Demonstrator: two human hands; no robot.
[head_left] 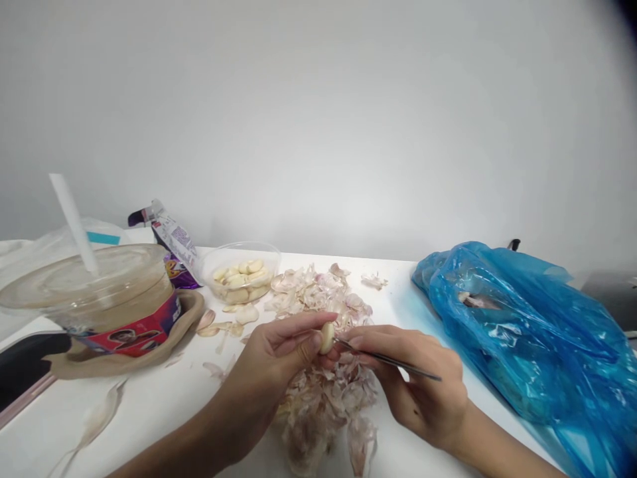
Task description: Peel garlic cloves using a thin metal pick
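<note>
My left hand (276,362) pinches a pale peeled garlic clove (327,337) between thumb and fingers, low in the middle of the view. My right hand (413,378) grips a thin metal tool (388,358) whose tip touches the clove. Both hands hover over a heap of papery garlic skins (323,398) on the white table (164,411). A clear bowl (242,273) with several peeled cloves stands behind the hands, to the left.
A lidded drink cup (99,299) with a white straw stands at the left, beside a dark phone (24,372). A crumpled snack packet (169,245) lies behind the cup. A blue plastic bag (527,345) fills the right side. A white wall rises behind.
</note>
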